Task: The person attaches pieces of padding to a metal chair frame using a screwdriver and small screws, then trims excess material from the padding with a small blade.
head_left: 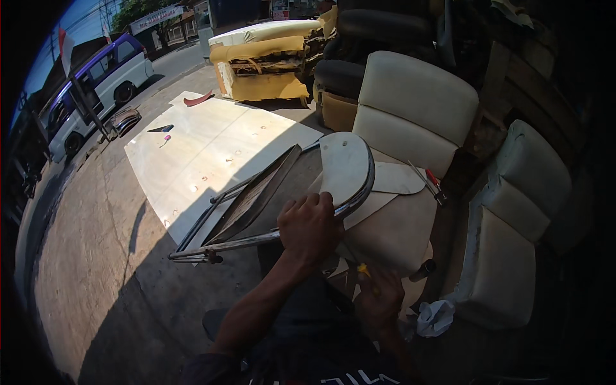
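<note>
A bent metal-tubed frame lies across the middle of the view, reaching from 8 o'clock to 1 o'clock; a rounded white panel sits at its 1 o'clock end, along the curved tube; it looks placed there, though whether it is fastened cannot be told; the dark surface at 10 o'clock from the left hand has no white covering, so the work seems partway, with fixing perhaps left.

The left forearm rises from 7 o'clock; the left hand, back uppermost, is clamped on the frame's near edge, beside the panel; the right hand, shadowed at 5 o'clock, curls around a yellow-handled tool aimed towards 11 o'clock; contact at its tip is unclear; a white board lies at 10 o'clock, a pale two-part cushion at 2 o'clock.
</note>
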The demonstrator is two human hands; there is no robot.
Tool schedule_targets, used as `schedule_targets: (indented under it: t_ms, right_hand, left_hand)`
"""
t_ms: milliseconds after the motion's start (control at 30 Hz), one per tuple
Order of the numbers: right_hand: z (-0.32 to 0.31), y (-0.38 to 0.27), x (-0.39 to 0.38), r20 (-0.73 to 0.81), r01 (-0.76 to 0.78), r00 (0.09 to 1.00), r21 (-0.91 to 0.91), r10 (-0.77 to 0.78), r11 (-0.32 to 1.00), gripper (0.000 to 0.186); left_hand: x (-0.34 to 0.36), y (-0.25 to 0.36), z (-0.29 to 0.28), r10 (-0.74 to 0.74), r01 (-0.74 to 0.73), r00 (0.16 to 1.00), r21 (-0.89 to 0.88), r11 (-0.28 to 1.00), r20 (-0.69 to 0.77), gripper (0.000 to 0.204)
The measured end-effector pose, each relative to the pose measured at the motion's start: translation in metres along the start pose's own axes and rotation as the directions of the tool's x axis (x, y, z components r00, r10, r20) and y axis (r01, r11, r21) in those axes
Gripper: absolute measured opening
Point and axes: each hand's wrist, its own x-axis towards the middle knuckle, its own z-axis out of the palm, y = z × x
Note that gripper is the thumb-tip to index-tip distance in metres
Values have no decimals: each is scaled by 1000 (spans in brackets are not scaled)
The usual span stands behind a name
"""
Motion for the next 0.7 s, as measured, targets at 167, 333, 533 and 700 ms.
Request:
schedule_targets:
  t_ms: [167,333,533,700]
  right_hand:
    - [-16,26,-37,566,-694,638,130,522,708,23]
    - [-13,55,-73,184,-365,916,16,356,931,22]
    - [-19,94,-96,429,-580,761,113,487,807,22]
    - [-10,113,-110,374,-504,829,180,415,845,27]
  left_hand:
    - [-36,22,43,112,-111,991,-17,994,78,15]
    - [-70,38,85,175,-176,976,-4,984,132,19]
    - [-100,52,109,193,-197,969,11,980,153,13]
    - [-111,53,118,212,-220,954,16,975,213,14]
